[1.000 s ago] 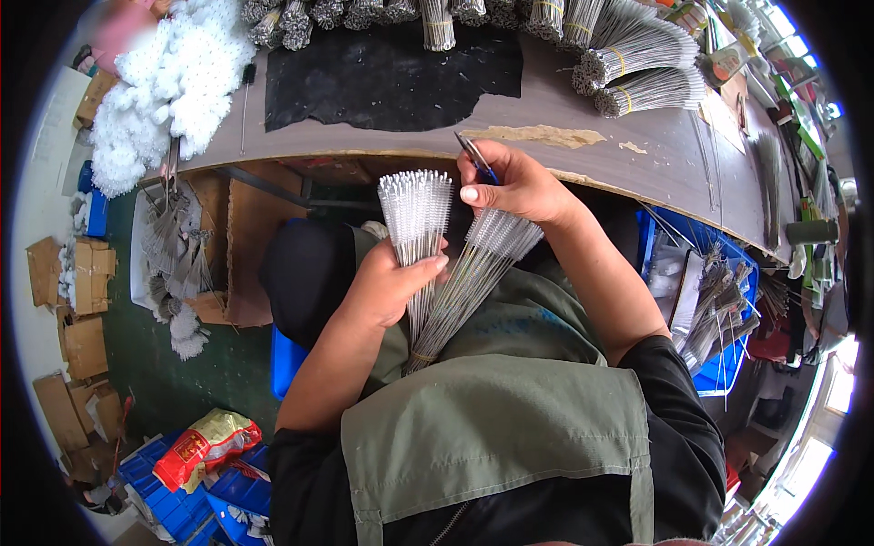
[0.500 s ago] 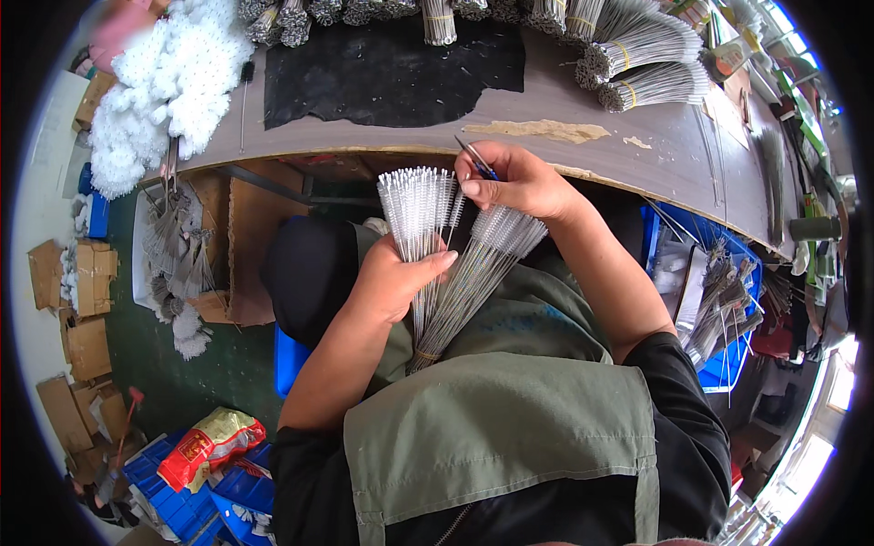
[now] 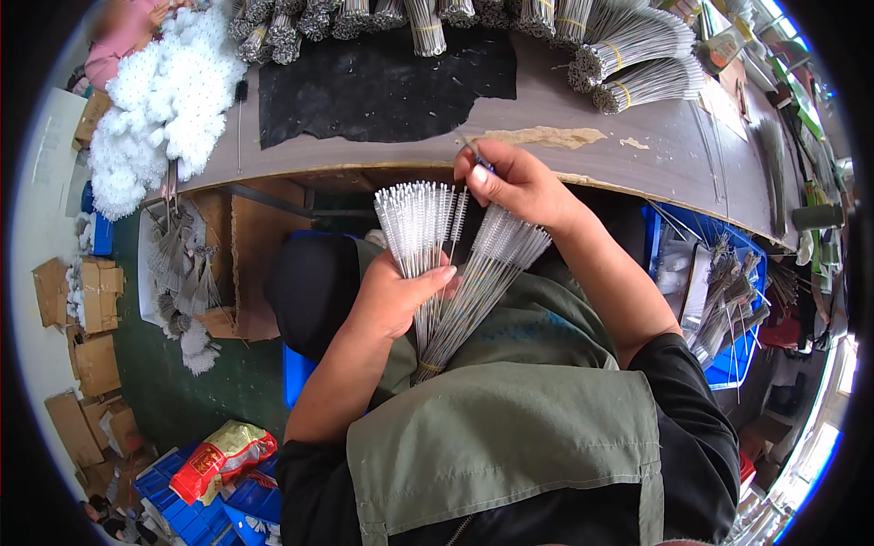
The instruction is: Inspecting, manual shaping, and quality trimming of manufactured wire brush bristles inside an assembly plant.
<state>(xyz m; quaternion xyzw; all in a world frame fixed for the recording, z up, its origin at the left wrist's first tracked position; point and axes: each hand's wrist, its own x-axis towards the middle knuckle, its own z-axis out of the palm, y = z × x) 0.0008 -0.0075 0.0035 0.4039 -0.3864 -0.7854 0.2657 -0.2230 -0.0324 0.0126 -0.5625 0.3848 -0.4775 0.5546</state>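
Left hand point(image 3: 393, 296) grips white-bristled wire brushes point(image 3: 414, 220). Right hand point(image 3: 516, 188) holds slim pointed tool point(image 3: 482, 163). Black sheet point(image 3: 382, 91) lies on bench point(image 3: 546, 102).

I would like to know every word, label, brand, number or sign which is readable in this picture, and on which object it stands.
No text here is clear enough to quote.
Red and gold bag, lower left: printed marks, too small to read.
Clutter at the far right: too small and blurred to tell.
Wire brushes in the left hand: no lettering visible.
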